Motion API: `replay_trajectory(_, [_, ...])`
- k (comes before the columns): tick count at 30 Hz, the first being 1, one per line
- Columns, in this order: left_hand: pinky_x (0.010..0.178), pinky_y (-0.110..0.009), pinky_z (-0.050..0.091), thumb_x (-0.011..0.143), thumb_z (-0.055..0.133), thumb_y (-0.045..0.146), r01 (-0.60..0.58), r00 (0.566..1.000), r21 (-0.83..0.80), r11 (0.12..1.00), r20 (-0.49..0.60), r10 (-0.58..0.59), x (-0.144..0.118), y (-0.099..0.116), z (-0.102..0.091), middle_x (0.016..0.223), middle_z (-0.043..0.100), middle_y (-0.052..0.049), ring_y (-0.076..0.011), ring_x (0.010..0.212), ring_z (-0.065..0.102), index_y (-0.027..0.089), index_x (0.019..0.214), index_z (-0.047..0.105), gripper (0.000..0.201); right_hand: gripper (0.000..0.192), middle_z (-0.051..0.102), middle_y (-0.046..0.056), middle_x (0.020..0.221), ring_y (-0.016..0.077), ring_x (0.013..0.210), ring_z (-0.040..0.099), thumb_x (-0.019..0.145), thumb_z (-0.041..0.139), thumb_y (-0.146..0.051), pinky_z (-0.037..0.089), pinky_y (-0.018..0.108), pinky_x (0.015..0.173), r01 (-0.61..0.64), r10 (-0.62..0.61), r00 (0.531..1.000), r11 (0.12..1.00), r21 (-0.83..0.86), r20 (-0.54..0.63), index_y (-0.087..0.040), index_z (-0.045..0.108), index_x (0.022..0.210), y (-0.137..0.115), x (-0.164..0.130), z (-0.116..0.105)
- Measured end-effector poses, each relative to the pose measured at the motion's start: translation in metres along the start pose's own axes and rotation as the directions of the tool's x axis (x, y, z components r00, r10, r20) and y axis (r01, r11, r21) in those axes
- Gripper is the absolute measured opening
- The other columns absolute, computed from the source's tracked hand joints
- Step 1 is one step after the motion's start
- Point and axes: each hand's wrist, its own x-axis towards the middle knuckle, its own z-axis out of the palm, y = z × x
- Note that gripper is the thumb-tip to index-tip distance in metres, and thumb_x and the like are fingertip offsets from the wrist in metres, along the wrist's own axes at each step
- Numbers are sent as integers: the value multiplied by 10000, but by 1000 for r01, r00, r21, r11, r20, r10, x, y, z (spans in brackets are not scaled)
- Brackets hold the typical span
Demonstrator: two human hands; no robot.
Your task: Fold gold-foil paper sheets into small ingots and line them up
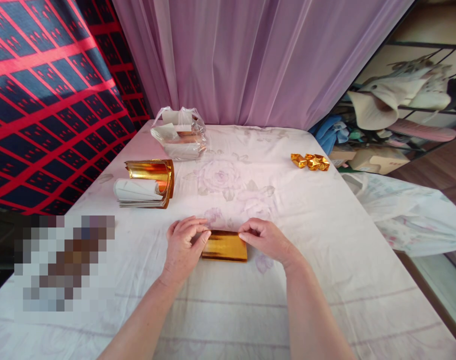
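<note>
Overall, a broad surface under a white, purple-flowered cloth [231, 320] fills the view, before a pleated mauve fabric curtain [243, 60]. At back left sits a clear plastic bag [183, 150] of papers; nearer lies a curled stack of gold foil paper with white backing [147, 171]. Centre front, the bare left hand [185, 247] and bare right hand [266, 240] pinch closed, thumbs against fingers, on the far corners of a flat rectangle of shiny gold paper [226, 247] lying on the cloth. Smallest, some folded gold foil pieces [313, 162] rest far right. Uneven pinching could, I judge, skew or crease the slick paper; a slackened thumb might let layers spring apart.
</note>
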Motion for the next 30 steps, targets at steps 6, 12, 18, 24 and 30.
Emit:
replay_trajectory(6, [1031,-500,381,854,601,284,-11,1000,-12,1000,-23,11,-1,-2,2,1019,762,-11,-255,1089,648,270,811,700,109,164,683,4,742,157,714,604,790,562,-315,446,269,670,-7,7,1000,1000,17,4,-209,684,762,1,0,0])
replay_trajectory(12, [1026,-506,369,851,605,274,-10,1000,-9,1000,-21,9,-1,-1,2,1018,763,-7,-256,1090,648,270,806,699,104,186,679,2,726,158,705,592,783,546,-329,434,268,659,-20,20,1000,1000,17,3,-208,684,754,0,0,1])
replay_trajectory(18, [1026,-496,368,838,625,262,19,1000,5,1000,4,-19,0,0,0,1024,763,-5,-253,1102,642,271,787,701,91,187,677,3,717,157,691,588,786,551,-331,435,263,643,-11,11,1000,1000,24,1,-206,685,749,2,1,2])
replay_trajectory(24, [1019,-510,367,829,632,247,19,1000,-6,1000,-18,-19,0,0,2,1014,763,0,-257,1093,646,266,771,688,83,180,676,2,720,154,687,585,779,559,-328,435,262,638,-15,15,1000,1000,22,9,-203,688,760,3,1,2])
replay_trajectory(30, [1038,-506,367,831,620,245,23,1000,-4,1000,-12,-23,0,1,2,1013,763,-8,-252,1089,648,262,779,684,85,188,680,6,729,159,699,591,779,554,-335,442,265,645,-22,22,1000,1000,17,1,-205,689,763,2,1,2])
